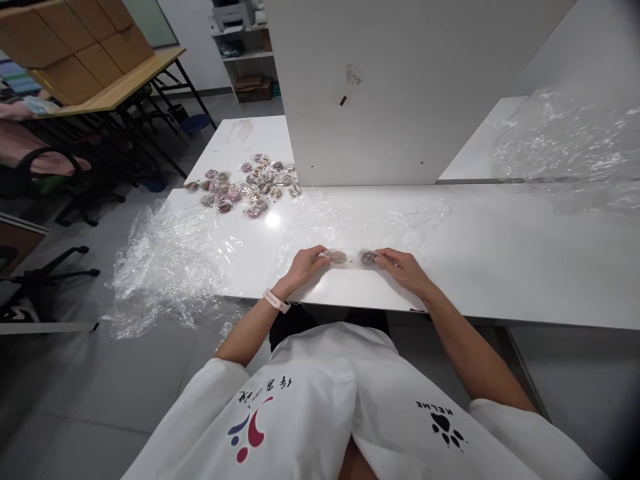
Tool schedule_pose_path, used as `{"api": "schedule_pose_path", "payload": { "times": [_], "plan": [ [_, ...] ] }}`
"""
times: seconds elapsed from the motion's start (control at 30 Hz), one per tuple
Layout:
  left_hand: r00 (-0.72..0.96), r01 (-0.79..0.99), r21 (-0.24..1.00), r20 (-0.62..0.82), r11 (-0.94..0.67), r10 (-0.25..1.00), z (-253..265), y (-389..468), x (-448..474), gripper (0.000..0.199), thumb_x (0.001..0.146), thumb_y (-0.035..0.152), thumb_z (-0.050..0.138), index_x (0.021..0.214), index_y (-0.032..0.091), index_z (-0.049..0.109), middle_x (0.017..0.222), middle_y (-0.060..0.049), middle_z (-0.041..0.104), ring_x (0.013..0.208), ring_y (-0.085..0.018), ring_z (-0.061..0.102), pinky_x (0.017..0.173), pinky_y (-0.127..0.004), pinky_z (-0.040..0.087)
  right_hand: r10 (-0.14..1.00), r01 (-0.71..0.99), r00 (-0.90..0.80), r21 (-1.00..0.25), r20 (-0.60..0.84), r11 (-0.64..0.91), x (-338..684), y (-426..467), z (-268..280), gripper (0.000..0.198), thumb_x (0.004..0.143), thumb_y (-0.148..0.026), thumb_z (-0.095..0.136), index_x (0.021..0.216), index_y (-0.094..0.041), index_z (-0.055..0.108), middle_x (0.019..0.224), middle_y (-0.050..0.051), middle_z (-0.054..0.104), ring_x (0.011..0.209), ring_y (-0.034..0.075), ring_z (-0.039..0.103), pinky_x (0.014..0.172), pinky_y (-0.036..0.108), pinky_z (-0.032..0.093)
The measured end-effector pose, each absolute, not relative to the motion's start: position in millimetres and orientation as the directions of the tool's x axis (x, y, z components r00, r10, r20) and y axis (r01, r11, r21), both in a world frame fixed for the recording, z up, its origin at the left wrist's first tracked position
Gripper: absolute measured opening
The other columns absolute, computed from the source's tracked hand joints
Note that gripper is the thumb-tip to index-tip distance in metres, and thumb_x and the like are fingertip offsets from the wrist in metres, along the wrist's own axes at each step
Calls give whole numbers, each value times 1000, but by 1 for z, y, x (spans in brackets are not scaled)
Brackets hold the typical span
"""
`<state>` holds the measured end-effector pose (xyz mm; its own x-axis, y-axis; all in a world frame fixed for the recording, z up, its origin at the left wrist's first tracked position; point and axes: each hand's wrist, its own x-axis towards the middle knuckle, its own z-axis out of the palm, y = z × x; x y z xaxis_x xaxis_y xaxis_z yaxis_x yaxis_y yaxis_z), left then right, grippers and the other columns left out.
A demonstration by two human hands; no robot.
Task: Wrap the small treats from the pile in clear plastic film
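Near the front edge of the white table, my left hand (306, 267) pinches the clear plastic around a small brown, rounded item (339, 257). My right hand (406, 270) has its fingers closed on a darker rounded item (368, 257), also in clear plastic. A short gap separates the two items, with what looks like clear film between them. They are too small to tell their kind. Farther back on the left lies a spread of similar small wrapped items (265, 177), brown, pinkish and pale.
Crumpled clear plastic film (170, 267) hangs over the left table edge, and more film (565, 147) lies at the right. A tall white panel (380, 93) stands behind my hands. Beyond the table are a wooden desk with cardboard boxes (75, 53) and a black chair (65, 173).
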<state>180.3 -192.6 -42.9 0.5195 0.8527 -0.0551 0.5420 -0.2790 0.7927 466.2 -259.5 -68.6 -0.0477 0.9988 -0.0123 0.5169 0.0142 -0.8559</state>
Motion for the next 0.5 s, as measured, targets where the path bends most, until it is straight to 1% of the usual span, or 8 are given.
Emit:
{"api": "schedule_pose_path", "payload": {
  "times": [0.07, 0.13, 0.17, 0.23, 0.27, 0.33, 0.4, 0.5],
  "plan": [
    [474, 581, 794, -152, -179, 867, -38, -189, 183, 21, 93, 39, 57, 92, 19, 64, 70, -2, 69, 65, -17, 65, 67, -30, 48, 998, 524, 10, -849, -65, -60, 464, -256, -68, 47, 88, -63, 56, 110, -24, 71, 81, 3, 69, 73, 19, 63, 68, 34, 48],
    [429, 685, 707, -198, -174, 881, -34, -186, 187, 17, 91, 36, 60, 96, 19, 63, 65, -1, 67, 62, -18, 63, 65, -31, 48, 993, 610, 85, -785, -77, -113, 461, -252, -65, 45, 85, -62, 61, 108, -24, 70, 78, 3, 67, 70, 20, 63, 66, 34, 47],
    [402, 747, 631, -179, -209, 898, -33, -185, 189, 15, 91, 31, 61, 99, 19, 62, 68, -2, 68, 64, -19, 64, 66, -32, 48, 990, 674, 130, -728, -48, -123, 459, -250, -62, 43, 85, -60, 63, 107, -24, 70, 82, 4, 68, 73, 21, 64, 66, 34, 47],
    [374, 830, 460, -43, -314, 926, -30, -188, 192, 17, 91, 20, 59, 107, 18, 61, 84, -7, 71, 80, -24, 67, 73, -37, 50, 979, 801, 175, -593, 108, -77, 456, -251, -57, 35, 87, -51, 64, 107, -23, 70, 98, 8, 70, 86, 26, 65, 72, 38, 48],
    [395, 838, 389, 50, -382, 917, -30, -192, 192, 20, 91, 15, 56, 110, 17, 60, 94, -10, 71, 90, -26, 67, 78, -40, 50, 968, 850, 142, -526, 208, -12, 456, -253, -56, 30, 90, -46, 62, 108, -23, 70, 106, 10, 70, 94, 27, 64, 78, 41, 48],
    [524, 771, 310, 187, -556, 831, -33, -201, 193, 27, 91, 12, 53, 117, 17, 58, 116, -14, 68, 112, -28, 62, 93, -44, 47, 935, 897, -24, -405, 353, 176, 457, -261, -55, 27, 94, -40, 57, 114, -25, 69, 120, 10, 68, 112, 30, 59, 93, 45, 44],
    [674, 644, 288, 225, -708, 704, -40, -210, 194, 36, 90, 18, 59, 126, 18, 54, 135, -15, 59, 129, -29, 52, 107, -48, 40, 909, 870, -225, -348, 351, 350, 460, -268, -59, 35, 95, -41, 56, 126, -28, 64, 131, 8, 64, 125, 30, 52, 103, 48, 39],
    [747, 560, 332, 194, -759, 636, -52, -212, 198, 46, 92, 26, 60, 135, 20, 49, 146, -14, 52, 137, -29, 45, 113, -50, 34, 912, 820, -307, -411, 271, 398, 464, -273, -69, 45, 97, -47, 50, 138, -30, 56, 139, 6, 60, 127, 28, 51, 103, 47, 39]
  ]
}}
